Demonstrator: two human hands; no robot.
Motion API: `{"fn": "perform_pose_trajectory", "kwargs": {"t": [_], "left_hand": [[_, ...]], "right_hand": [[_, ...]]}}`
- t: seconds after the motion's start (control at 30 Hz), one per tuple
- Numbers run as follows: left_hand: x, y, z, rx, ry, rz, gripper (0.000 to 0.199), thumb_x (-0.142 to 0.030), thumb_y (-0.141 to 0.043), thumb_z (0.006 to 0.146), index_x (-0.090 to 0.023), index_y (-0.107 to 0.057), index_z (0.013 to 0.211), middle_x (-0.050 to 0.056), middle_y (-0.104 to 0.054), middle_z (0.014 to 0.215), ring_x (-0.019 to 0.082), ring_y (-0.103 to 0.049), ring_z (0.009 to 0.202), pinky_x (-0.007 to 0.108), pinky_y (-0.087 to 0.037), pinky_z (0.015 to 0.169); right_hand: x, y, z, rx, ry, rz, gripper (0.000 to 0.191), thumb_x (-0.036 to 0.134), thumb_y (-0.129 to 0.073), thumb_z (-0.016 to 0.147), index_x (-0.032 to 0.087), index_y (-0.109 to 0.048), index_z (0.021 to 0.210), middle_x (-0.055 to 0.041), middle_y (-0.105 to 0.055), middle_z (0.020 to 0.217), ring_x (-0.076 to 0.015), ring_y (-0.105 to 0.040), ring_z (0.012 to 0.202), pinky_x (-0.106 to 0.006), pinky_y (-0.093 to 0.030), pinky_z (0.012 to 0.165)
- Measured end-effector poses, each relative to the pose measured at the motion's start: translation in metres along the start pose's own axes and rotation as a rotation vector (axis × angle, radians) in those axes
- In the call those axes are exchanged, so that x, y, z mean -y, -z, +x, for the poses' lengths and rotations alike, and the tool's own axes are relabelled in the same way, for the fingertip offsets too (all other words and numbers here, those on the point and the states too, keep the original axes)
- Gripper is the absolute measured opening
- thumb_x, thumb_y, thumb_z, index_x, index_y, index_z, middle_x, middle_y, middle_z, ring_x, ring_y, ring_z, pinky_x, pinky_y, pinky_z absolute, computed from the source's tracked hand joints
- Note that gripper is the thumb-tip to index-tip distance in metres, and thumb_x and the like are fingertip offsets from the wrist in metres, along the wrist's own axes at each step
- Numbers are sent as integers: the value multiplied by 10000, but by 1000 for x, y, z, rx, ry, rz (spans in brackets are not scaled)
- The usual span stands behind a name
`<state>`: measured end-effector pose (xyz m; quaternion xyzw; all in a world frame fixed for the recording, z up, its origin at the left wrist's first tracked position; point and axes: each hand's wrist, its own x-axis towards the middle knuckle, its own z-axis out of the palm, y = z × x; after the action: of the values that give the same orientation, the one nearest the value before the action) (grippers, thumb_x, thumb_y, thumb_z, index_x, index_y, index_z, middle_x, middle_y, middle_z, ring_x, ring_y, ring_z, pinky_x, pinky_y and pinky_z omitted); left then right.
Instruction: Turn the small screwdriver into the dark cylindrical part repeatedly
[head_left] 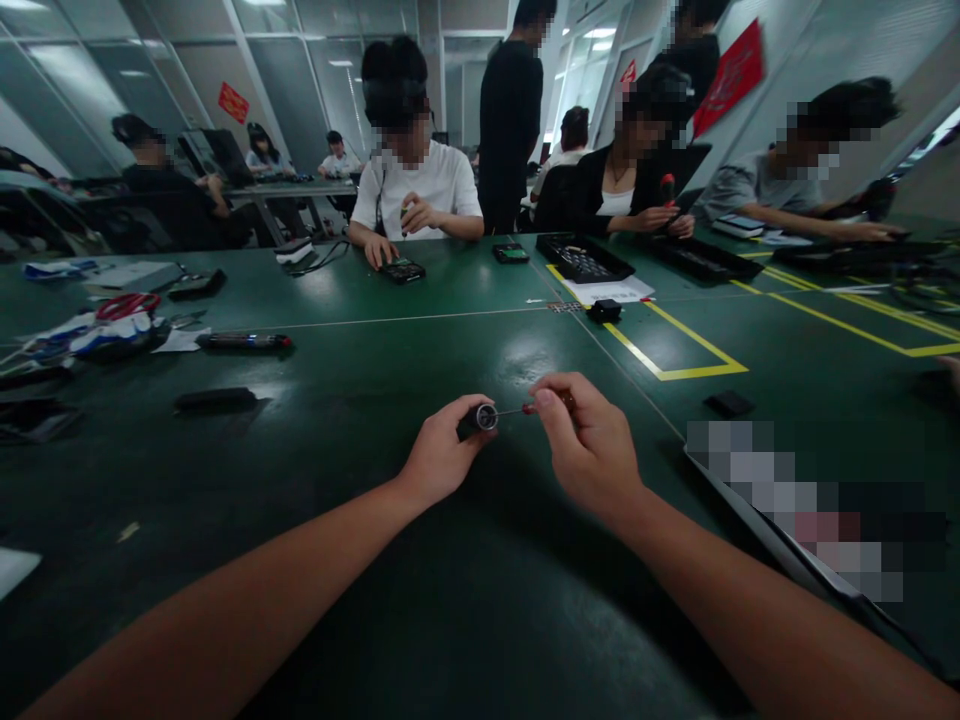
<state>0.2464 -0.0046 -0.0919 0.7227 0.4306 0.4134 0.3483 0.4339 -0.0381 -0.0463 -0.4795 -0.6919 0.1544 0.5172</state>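
Observation:
Near the middle of the view, my left hand (444,448) is closed around a black cylinder (483,416) whose round, silvery-rimmed end faces right. My right hand (589,440) grips a screwdriver (529,408) with a reddish handle, mostly hidden by the fingers. Its thin metal shaft points left and its tip meets the cylinder's open end; how deep it sits cannot be made out. Both hands are above the dark green table (390,620).
Left are a black pen-like tool (244,342), a black block (216,400) and a red cable coil (127,306). Ahead are a small black box (604,311) and a parts tray (585,259). A black piece (728,403) lies right. People sit across the table.

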Motion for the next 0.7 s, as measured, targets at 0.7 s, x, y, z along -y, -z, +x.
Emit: {"fn": "perform_pose_trajectory", "kwargs": {"t": [0.7], "left_hand": [[10,11,10,-11,-108,145,309,-189,-698,898,-222,-693,1205,65,-722,1228,247,-655,1178,450,-486,1070]], "right_hand": [[-39,-14,20,-193,-520,663,248,471,-643,882,232,-580,866,41,-566,685,-135,-547,583,-327,-564,631]]}}
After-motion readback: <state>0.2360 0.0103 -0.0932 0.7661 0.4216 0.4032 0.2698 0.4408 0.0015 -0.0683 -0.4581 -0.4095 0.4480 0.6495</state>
